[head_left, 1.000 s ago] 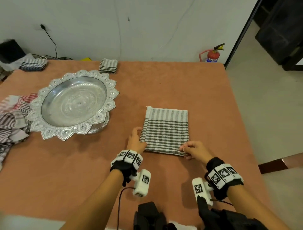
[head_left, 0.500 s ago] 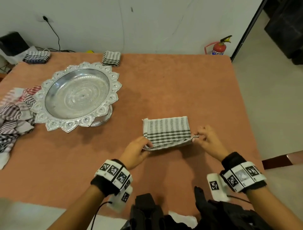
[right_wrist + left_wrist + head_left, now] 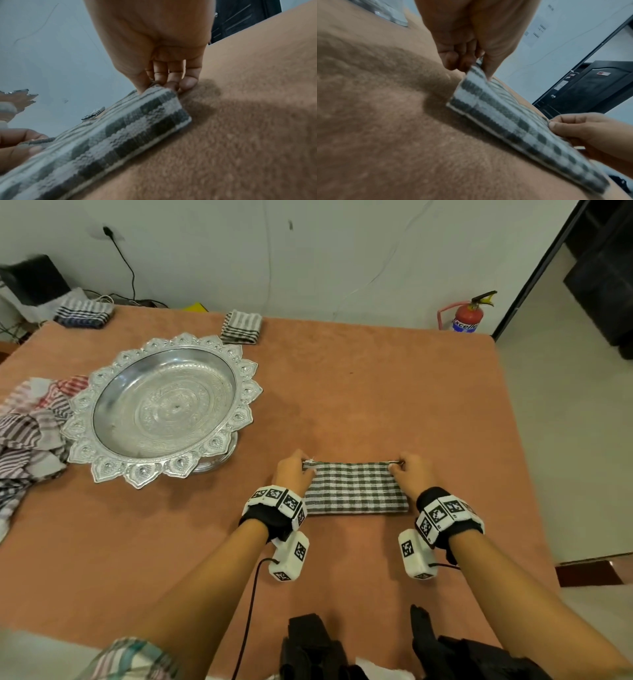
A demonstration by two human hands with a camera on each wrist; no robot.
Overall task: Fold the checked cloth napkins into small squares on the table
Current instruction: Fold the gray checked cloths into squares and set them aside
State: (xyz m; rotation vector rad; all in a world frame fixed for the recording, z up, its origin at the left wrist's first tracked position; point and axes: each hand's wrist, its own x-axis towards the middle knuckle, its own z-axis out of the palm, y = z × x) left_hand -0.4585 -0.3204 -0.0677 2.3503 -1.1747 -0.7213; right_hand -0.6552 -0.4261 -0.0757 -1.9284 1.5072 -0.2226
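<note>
A grey-and-white checked napkin (image 3: 356,489) lies folded into a wide strip on the brown table (image 3: 394,392), in front of me. My left hand (image 3: 295,470) pinches its far left corner. My right hand (image 3: 409,472) pinches its far right corner. In the left wrist view the thumb and fingers clamp the raised edge of the napkin (image 3: 496,106), with the right hand (image 3: 583,129) at the other end. In the right wrist view the fingertips (image 3: 171,83) nip the napkin (image 3: 120,129) corner just above the table.
An ornate silver tray (image 3: 161,409) stands to the left. Beside it lies a heap of unfolded striped cloths (image 3: 27,436). Two folded napkins (image 3: 241,326) (image 3: 84,311) rest at the table's far edge. A red fire extinguisher (image 3: 467,314) stands on the floor behind.
Both hands lifted the near edge of the napkin and carried it away from me over the far half. The napkin went from a tall rectangle to a low strip.
</note>
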